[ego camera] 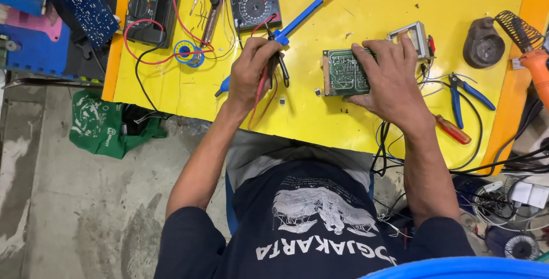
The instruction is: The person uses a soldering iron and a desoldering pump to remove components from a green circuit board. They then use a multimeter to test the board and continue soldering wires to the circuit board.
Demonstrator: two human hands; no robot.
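Clutching meter probes [273,64], left hand [251,73] grip closed; right hand [392,79] (fingers spread) covers circuit board [342,73].

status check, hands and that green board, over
Left hand shut on meter probes. Right hand presses circuit board flat. Blue screwdriver lies beside probes.
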